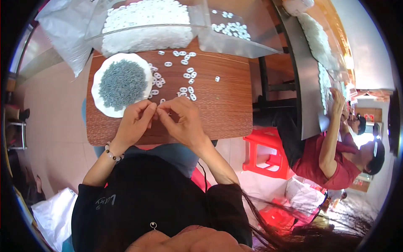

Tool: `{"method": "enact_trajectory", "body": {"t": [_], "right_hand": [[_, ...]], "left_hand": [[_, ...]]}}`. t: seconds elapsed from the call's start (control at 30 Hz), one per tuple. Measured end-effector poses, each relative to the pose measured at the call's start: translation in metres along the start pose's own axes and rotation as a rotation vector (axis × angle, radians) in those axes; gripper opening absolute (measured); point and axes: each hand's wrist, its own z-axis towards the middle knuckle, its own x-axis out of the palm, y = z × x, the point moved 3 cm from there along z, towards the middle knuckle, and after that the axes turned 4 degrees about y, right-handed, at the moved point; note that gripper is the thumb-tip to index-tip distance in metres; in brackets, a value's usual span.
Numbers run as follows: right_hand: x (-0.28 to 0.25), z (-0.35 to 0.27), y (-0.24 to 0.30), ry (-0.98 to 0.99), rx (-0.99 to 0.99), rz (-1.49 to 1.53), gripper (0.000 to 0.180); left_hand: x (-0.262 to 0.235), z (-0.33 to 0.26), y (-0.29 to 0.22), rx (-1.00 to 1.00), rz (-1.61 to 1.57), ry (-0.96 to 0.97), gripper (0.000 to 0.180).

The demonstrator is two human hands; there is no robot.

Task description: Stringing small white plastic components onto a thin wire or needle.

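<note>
in the head view, the left hand (135,121) and the right hand (181,119) meet fingertip to fingertip over the near edge of a small wooden table (222,105), both pinched shut on something tiny between them; it is too small to tell what the piece is. just behind the hands, white oval rings (187,80) lie scattered loose on the tabletop, some touching one another. to the left of the rings sits a white plate (100,105) heaped with small grey metal pins (122,83), close to the left hand. at the far edge stands a clear plastic bin (126,31) full of more white pieces, with a clear tray (260,42) beside it holding a few. on the right, another person in a red shirt (323,164) works at a long grey table (304,84), well apart from the hands.
</note>
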Motion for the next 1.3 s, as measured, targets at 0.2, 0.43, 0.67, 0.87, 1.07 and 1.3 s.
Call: {"method": "enact_trajectory", "body": {"t": [0.2,0.43,0.67,0.87,1.07,1.3], "right_hand": [[-0.008,-0.009,0.011,-0.047,-0.043,-0.051,0.010],[-0.004,-0.016,0.009,-0.078,-0.140,-0.166,0.016],[-0.007,-0.018,0.011,-0.073,-0.136,-0.124,0.018],[-0.010,-0.020,0.008,-0.040,-0.131,-0.065,0.020],[-0.009,-0.028,-0.003,-0.074,0.184,0.082,0.020],[-0.004,-0.040,-0.020,-0.049,0.476,0.512,0.015]], "left_hand": [[0.002,-0.006,0.003,-0.142,-0.195,-0.004,0.020],[0.006,-0.015,0.012,-0.240,-0.373,-0.018,0.019],[0.009,-0.016,0.011,-0.280,-0.509,0.002,0.017],[0.009,-0.016,0.010,-0.250,-0.465,0.009,0.017],[0.009,-0.017,0.004,-0.183,-0.321,-0.071,0.016],[0.012,-0.026,0.000,-0.111,-0.177,-0.135,0.016]]}}
